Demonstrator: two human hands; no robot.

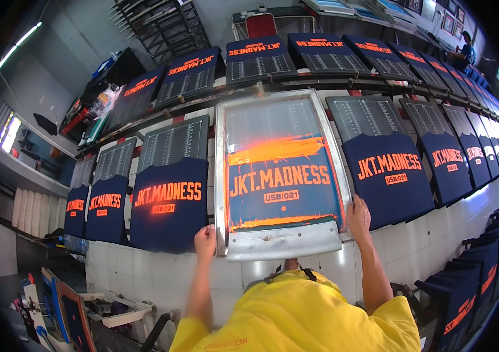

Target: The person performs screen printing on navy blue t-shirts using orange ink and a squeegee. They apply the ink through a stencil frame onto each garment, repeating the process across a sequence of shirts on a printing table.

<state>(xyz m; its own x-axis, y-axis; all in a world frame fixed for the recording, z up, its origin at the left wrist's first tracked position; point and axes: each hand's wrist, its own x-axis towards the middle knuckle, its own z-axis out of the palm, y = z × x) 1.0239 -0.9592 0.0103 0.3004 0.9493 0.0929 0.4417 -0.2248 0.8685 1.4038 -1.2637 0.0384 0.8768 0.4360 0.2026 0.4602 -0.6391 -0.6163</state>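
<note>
A silk-screen printing frame [221, 170] with metal bars lies over a navy T-shirt on a board in front of me. Thick orange ink [284, 151] is smeared across the upper mesh, and a thinner orange band runs along the lower part. Orange lettering shows through the mesh between them. A wide metal squeegee [284, 242] rests across the frame's near end. My left hand [205, 240] is closed at the frame's lower left edge. On the opposite side, my right hand [358, 217] grips the right edge with fingers bent; its fingertips are partly hidden.
Printed navy T-shirts on boards stand in a row on both sides, including one shirt [167, 202] at left and another [387, 176] at right. A second row [255, 53] runs behind. More shirts [466, 293] hang at lower right. A person [466, 50] is far right.
</note>
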